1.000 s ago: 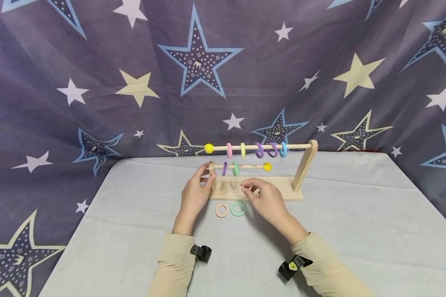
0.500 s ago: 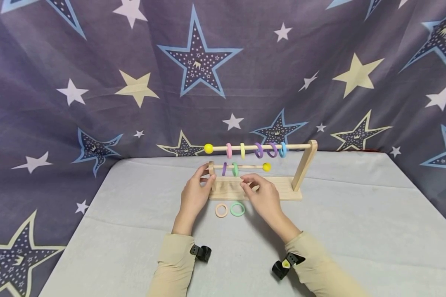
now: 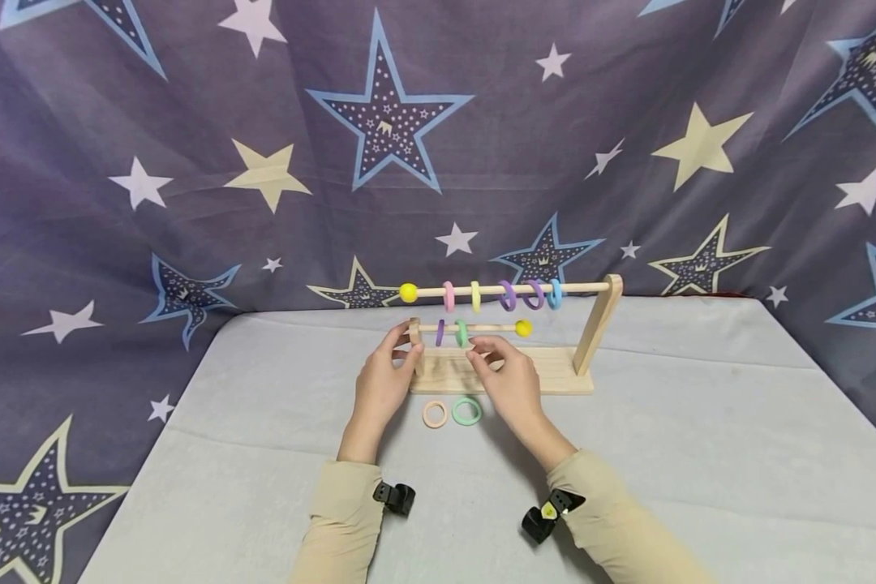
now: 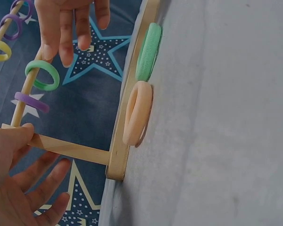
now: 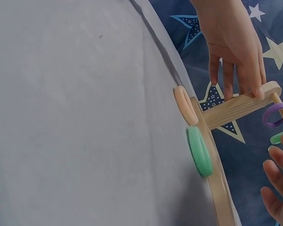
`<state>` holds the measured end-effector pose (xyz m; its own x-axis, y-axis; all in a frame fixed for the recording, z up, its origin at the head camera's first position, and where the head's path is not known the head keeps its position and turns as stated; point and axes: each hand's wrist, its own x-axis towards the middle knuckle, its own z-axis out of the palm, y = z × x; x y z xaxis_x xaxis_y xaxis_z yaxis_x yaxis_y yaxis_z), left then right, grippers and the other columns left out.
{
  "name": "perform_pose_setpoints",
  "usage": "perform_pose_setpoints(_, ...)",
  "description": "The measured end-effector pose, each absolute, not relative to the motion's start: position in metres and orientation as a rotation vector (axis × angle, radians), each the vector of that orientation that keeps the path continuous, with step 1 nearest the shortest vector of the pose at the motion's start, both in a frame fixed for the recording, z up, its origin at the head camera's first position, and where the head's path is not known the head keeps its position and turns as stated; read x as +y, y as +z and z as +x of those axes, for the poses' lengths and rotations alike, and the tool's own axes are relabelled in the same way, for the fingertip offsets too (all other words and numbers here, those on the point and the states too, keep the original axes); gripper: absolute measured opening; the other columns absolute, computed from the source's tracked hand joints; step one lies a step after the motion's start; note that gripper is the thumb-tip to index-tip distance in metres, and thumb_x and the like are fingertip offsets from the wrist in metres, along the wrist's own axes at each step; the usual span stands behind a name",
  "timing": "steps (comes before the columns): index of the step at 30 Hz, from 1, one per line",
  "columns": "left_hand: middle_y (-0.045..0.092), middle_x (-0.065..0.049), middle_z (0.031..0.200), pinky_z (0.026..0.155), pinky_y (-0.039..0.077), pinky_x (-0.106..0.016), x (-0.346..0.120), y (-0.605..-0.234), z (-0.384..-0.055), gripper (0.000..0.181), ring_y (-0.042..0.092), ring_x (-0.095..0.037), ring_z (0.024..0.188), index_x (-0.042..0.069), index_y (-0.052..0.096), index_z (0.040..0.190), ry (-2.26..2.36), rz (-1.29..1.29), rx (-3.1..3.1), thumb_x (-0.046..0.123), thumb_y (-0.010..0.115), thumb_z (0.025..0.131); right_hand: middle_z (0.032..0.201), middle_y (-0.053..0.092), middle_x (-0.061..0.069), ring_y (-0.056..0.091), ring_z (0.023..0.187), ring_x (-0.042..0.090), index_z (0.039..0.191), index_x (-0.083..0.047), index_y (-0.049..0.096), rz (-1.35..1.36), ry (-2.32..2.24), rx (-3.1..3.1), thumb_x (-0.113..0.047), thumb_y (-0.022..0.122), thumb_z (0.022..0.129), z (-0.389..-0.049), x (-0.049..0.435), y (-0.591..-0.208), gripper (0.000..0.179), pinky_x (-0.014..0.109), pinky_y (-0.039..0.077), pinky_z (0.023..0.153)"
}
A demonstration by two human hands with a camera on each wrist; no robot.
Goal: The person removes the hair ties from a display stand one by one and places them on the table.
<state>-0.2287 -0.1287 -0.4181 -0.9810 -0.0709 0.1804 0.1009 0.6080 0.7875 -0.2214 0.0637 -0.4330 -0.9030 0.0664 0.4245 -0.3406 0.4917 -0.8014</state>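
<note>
My left hand [image 3: 384, 381] grips the short upright [image 4: 70, 147] of a wooden stand [image 3: 565, 375], with the thumb on one side; its other fingers are spread in the left wrist view. On the lower rod hang a purple ring [image 4: 32, 101] and a green ring [image 4: 49, 86]. Beside that green ring is my right hand [image 3: 509, 377], fingers loosely extended and fingertips by the ring's right side. Whether they touch it I cannot tell. Flat before the base lie a peach ring [image 3: 426, 414] and another green ring [image 3: 467, 423].
The stand's upper rod [image 3: 577, 288] carries several coloured rings, held by a tall upright [image 3: 599, 328] at right. Yellow balls cap the lower rod [image 3: 523, 328] and the upper one. A grey cloth [image 3: 263, 487] covers the table; a star-patterned curtain [image 3: 190, 122] hangs behind.
My right hand has moved up and left, closer to the green ring on the lower rod. My left hand and the rings look unmoved.
</note>
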Motion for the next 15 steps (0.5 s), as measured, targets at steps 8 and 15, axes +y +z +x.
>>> perform_pose_setpoints(8, 0.064, -0.004, 0.132, 0.088, 0.048, -0.053, -0.1288, -0.4182, -0.2282, 0.047, 0.065, -0.024, 0.108, 0.022, 0.051, 0.145, -1.322, -0.025, -2.634, 0.032, 0.060, 0.100, 0.091, 0.074, 0.001, 0.067, 0.077, 0.019, 0.107, -0.010, 0.074, 0.191, 1.431, -2.341, -0.016, 0.076, 0.088, -0.2245, 0.0589, -0.4340, 0.020, 0.028, 0.045, 0.058)
perform_pose_setpoints(15, 0.063, -0.004, 0.132, 0.087, 0.048, -0.053, -0.1289, -0.4184, -0.2285, 0.047, 0.066, -0.024, 0.108, 0.022, 0.050, 0.145, -1.315, -0.023, -2.639, 0.033, 0.060, 0.100, 0.092, 0.074, 0.002, 0.067, 0.077, 0.018, 0.106, -0.010, 0.073, 0.182, 1.431, -2.329, -0.015, 0.076, 0.088, -0.2270, 0.0562, -0.4363, 0.019, 0.026, 0.045, 0.058)
